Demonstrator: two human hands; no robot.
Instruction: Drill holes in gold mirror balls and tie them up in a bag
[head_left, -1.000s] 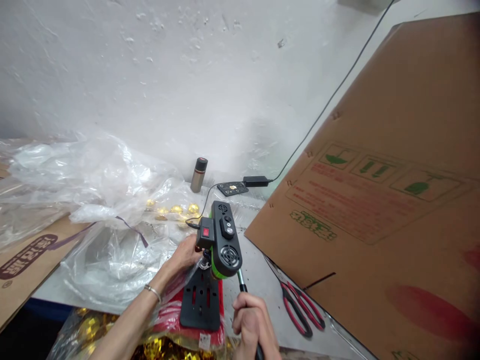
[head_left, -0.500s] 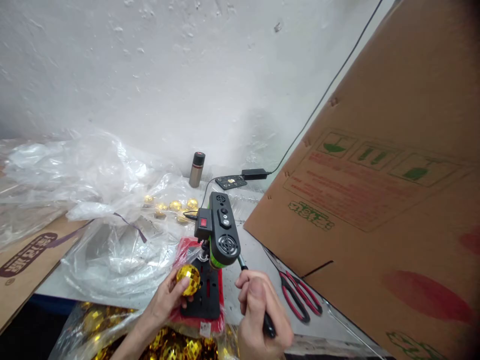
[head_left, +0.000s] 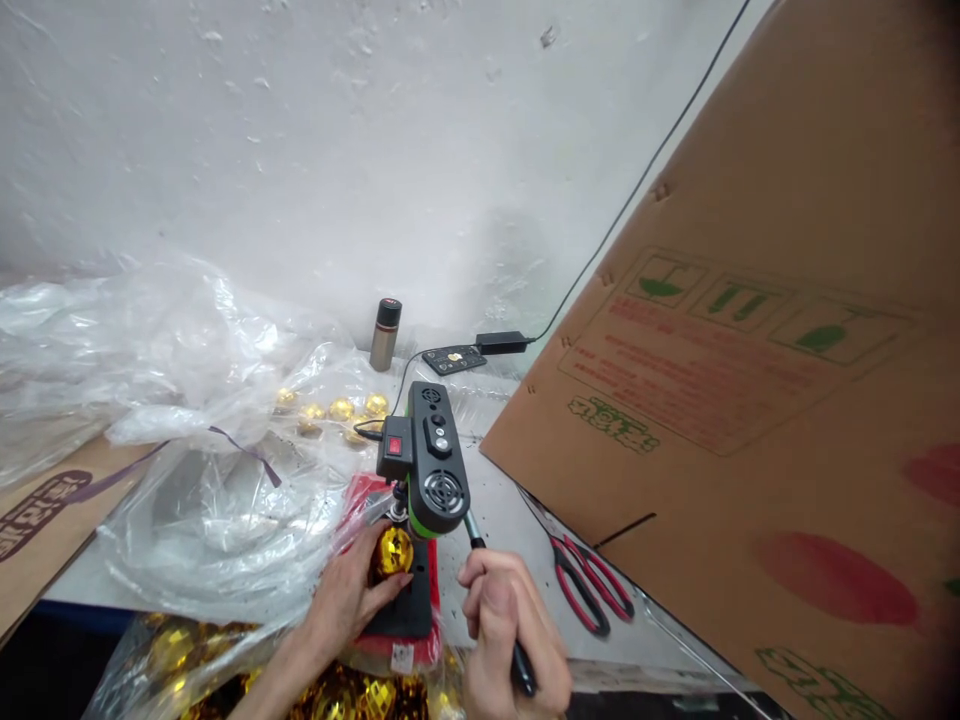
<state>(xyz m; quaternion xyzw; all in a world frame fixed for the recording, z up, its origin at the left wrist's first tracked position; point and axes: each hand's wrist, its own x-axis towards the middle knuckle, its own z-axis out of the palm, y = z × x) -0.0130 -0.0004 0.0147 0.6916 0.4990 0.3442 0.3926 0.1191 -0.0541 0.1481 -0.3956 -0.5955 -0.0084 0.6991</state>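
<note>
A shiny gold mirror ball (head_left: pixel 394 552) is held by my left hand (head_left: pixel 351 590), thumb and fingers around its sides. It sits low over the black slotted base (head_left: pixel 405 615) of a small bench drill press, close to the machine's head (head_left: pixel 437 455). My right hand (head_left: pixel 510 630) is wrapped round the black-handled lever (head_left: pixel 523 668) that slants down from the head's right side. The drill's tip is hidden beneath the head. Below the table edge, more gold balls (head_left: pixel 337 695) fill a clear plastic bag.
Scissors with red and black handles (head_left: pixel 592 590) lie right of the press, beside a large cardboard box (head_left: pixel 712 400). Crumpled clear plastic (head_left: pixel 202 520) covers the left side. Several gold balls (head_left: pixel 341 408), a flask (head_left: pixel 385 335) and a power adapter (head_left: pixel 501 343) are behind the press.
My left hand has brought the gold mirror ball forward and right, under the drill head, and its grip has turned to the ball's sides. My right hand stays on the lever.
</note>
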